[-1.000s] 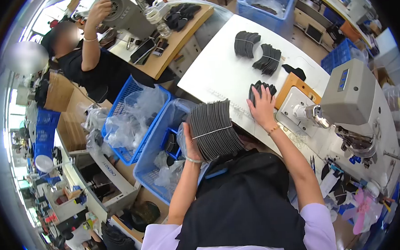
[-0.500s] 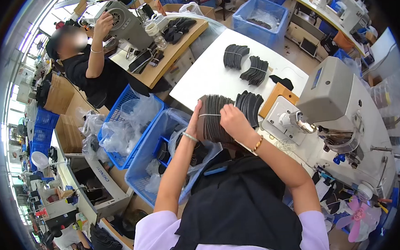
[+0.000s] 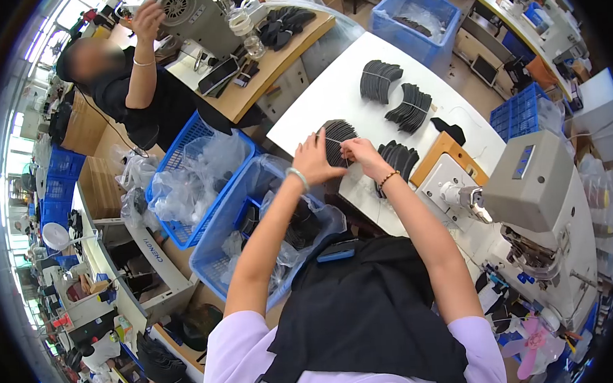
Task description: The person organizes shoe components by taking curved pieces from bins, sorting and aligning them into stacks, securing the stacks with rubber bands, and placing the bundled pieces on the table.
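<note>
Both hands are closed on a banded stack of dark pieces (image 3: 337, 136) lying at the near edge of the white tabletop (image 3: 329, 97) — the left hand (image 3: 313, 160) is pressed against its side, the right hand (image 3: 360, 150) appears to be pinching the pale band. Judged from this, the bundle is being unbound; a steady hold on the stack would be called for while the band is slipped off. "CHENGYI" may be read on the cabinet (image 3: 153, 249) — uncertainly.

Banded stack of black pieces (image 3: 337, 136) now down on white table (image 3: 316, 108), both hands at its band.
</note>
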A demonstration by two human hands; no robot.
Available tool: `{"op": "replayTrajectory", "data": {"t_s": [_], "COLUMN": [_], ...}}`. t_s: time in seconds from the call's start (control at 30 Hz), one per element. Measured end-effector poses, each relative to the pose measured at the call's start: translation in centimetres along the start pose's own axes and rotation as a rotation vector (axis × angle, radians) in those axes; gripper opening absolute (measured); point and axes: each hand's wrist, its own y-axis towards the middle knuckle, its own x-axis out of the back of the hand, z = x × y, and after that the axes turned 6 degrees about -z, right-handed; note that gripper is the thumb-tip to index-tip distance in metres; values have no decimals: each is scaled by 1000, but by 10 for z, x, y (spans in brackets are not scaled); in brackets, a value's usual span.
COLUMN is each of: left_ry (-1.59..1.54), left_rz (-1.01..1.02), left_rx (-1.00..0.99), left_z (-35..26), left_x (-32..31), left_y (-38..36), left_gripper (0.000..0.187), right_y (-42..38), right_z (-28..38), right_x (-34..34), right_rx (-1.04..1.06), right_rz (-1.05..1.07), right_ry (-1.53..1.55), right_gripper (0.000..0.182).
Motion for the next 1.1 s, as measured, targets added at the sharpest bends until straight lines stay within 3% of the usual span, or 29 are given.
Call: {"op": "replayTrajectory", "data": {"t_s": [0.03,0.2,0.3,0.37,0.43,0.5,0.53,0.7,0.9,0.97,1.03,1.1], "left_ry": [174,153,24,21,41,66,44,62,-14,-14,-65,-36], "left_rz": [-41,-160,-244,-210,-172,-130,-136,-247,-211,-149,-47,-63], "left_rx": [-9,132,116,104,100,93,90,32,177,241,318,333], "left_z": [-10,0,12,15,14,13,13,13,27,34,36,30], "left_x": [-7,-43,-44,-40,-35,-35,-36,-39,-33,-27,-17,-20], "left_y": [-6,11,14,15,15,14,14,13,30,39,49,49], "left_gripper": [117,122,118,118,118,119,118,113,112,111,111,111], "right_y": [2,4,7,7,20,48,61,77,100,91,83,68], "right_z": [3,13,26,32,35,32,26,32,-12,-29,-43,-31], "right_x": [-1,-17,-13,-2,15,45,51,16,40,53,67,58], "right_rx": [-91,-153,-160,-37,-28,-177,-142,-83,-299,-205,21,31], "right_rz": [18,7,183,133,-79,69,108,54,-380,-473,-465,-441], "right_ry": [119,330,66,-419,-308,230,302,391,452,289,-361,-426], "right_gripper": [13,14,19,22,21,18,16,26,29,26,23,23]}}
